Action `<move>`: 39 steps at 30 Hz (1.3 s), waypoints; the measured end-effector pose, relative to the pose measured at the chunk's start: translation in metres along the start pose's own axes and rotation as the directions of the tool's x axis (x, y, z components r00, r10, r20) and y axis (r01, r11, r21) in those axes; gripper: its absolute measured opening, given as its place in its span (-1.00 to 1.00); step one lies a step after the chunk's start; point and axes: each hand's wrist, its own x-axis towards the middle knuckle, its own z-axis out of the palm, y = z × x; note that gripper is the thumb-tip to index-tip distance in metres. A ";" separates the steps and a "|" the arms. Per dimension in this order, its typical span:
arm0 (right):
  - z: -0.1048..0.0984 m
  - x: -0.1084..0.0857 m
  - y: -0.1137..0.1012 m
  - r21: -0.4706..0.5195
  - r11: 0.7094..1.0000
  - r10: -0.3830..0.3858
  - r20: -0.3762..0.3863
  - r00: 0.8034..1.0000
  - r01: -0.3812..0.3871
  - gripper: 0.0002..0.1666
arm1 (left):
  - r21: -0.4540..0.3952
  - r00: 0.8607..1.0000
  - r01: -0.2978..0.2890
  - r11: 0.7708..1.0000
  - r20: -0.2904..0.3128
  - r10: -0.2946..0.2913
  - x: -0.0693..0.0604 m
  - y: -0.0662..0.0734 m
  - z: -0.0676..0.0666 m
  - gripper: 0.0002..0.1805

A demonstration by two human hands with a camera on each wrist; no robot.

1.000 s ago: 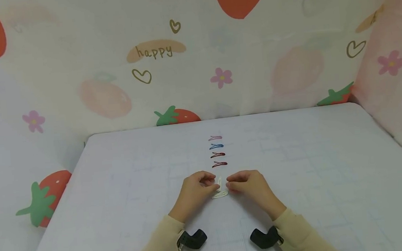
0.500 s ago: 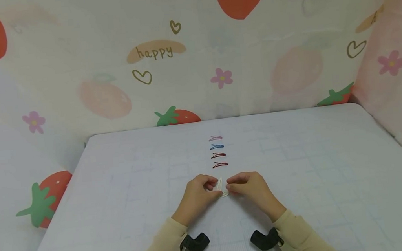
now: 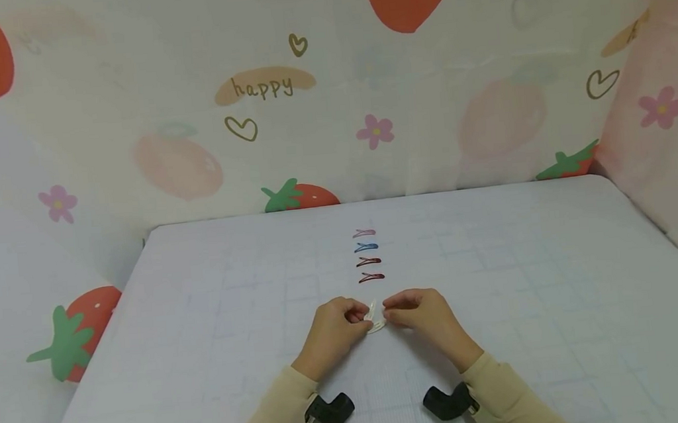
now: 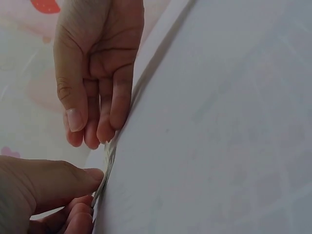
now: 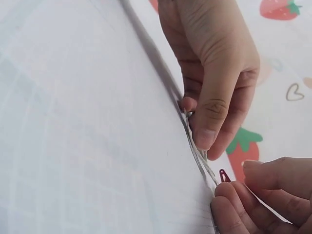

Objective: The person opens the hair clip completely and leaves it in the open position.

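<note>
White hair clips (image 3: 376, 326) lie low over the table between the two hands; how many is hard to tell. My left hand (image 3: 333, 335) pinches a white clip (image 4: 103, 183) between thumb and fingers, plain in the left wrist view. Facing it from the right, my right hand (image 3: 433, 323) has its fingers bent, with thumb and index tips apart and nothing between them. In the right wrist view the lower fingertips of that right hand (image 5: 268, 200) touch the end of the white clips (image 5: 197, 153).
Beyond the hands, a column of open clips lies on the white table (image 3: 205, 328): two dark red ones, the nearer (image 3: 371, 277), a blue one (image 3: 366, 246) and a pink one (image 3: 364, 233). A patterned cloth (image 3: 426, 98) hangs behind the table.
Compared with a second ago, my left hand has moved slightly right and nearer the body, and the white clips have shifted a little right. My right hand has hardly moved.
</note>
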 end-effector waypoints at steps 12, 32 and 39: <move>0.000 0.004 0.004 -0.012 1.000 -0.019 0.006 1.000 0.019 -0.75 | -0.009 0.999 0.036 0.999 -0.017 -0.036 0.000 0.002 0.000 -0.92; 0.001 0.001 0.007 -0.061 0.998 0.005 -0.033 0.999 -0.007 -0.80 | 0.045 0.993 0.042 0.998 -0.108 -0.037 -0.003 0.007 0.009 -0.95; 0.001 0.004 0.004 -0.055 0.998 0.027 -0.035 0.999 -0.029 -0.83 | -0.012 0.983 0.051 0.999 -0.176 -0.052 -0.001 0.007 0.008 -0.93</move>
